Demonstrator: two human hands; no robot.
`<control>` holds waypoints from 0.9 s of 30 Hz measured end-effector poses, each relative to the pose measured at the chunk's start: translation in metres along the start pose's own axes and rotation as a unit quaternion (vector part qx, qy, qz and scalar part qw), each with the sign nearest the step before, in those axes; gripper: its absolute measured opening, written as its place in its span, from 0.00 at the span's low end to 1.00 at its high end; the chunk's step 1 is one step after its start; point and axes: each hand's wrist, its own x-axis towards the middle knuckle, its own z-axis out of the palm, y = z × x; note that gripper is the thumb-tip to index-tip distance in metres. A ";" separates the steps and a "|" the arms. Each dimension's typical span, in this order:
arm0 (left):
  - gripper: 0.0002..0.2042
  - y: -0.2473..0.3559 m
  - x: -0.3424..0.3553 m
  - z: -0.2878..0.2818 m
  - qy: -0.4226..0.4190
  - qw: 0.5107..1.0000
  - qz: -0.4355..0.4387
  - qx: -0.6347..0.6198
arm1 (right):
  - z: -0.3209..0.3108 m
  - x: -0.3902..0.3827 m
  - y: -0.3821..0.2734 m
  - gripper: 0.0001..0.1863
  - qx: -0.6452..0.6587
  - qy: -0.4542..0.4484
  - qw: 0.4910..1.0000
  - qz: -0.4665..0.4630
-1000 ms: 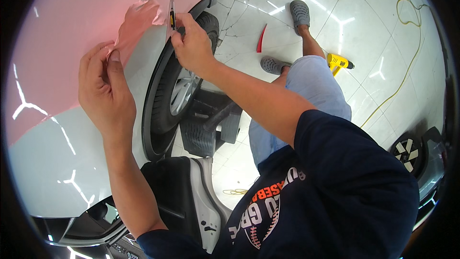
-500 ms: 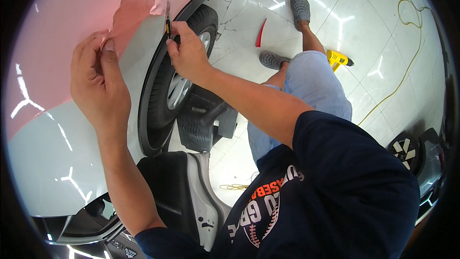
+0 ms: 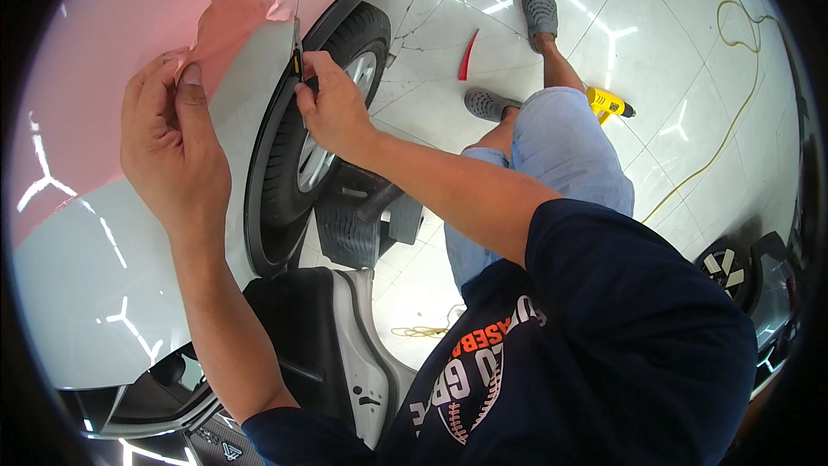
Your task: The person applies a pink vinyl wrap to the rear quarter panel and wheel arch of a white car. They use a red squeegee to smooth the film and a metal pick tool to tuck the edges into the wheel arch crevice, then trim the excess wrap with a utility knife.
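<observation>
My left hand (image 3: 177, 142) pinches the loose edge of a pink film (image 3: 233, 17) between thumb and fingers. The film is lifted and wrinkled there, while the rest of it lies smooth on the car's fender. Below it, pale grey body paint (image 3: 254, 91) shows bare. In my right hand (image 3: 335, 112) is a slim black and yellow utility knife (image 3: 298, 63), held with its tip pointing away from me. The tip is beside the black wheel arch trim (image 3: 332, 17), at the fender's edge; whether it touches the film cannot be made out.
A tyre (image 3: 289, 155) sits in the arch, with a black mud flap (image 3: 349, 229) behind it. An open car door (image 3: 345, 336) stands near me. On the tiled floor lie a red curved strip (image 3: 467, 56), a yellow heat gun (image 3: 609, 104) and a yellow cord (image 3: 733, 129).
Both hands have shifted slightly to the left. The knife has moved a little down along the fender edge. The film is still pinched and lifted in my left hand.
</observation>
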 end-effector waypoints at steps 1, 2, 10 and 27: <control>0.08 0.000 0.000 0.001 0.002 1.000 0.001 0.001 | 0.000 -0.001 0.000 0.19 0.001 -0.005 1.000 0.007; 0.08 0.000 0.000 0.001 0.005 1.000 0.002 0.003 | 0.001 -0.001 -0.001 0.19 -0.001 -0.005 1.000 0.007; 0.07 0.003 0.000 0.002 0.003 1.000 -0.008 0.002 | 0.000 -0.003 -0.001 0.19 0.006 -0.019 0.999 0.029; 0.16 0.030 -0.081 0.030 0.162 0.966 -0.051 0.194 | -0.094 -0.003 -0.007 0.22 -0.096 -0.136 0.985 0.053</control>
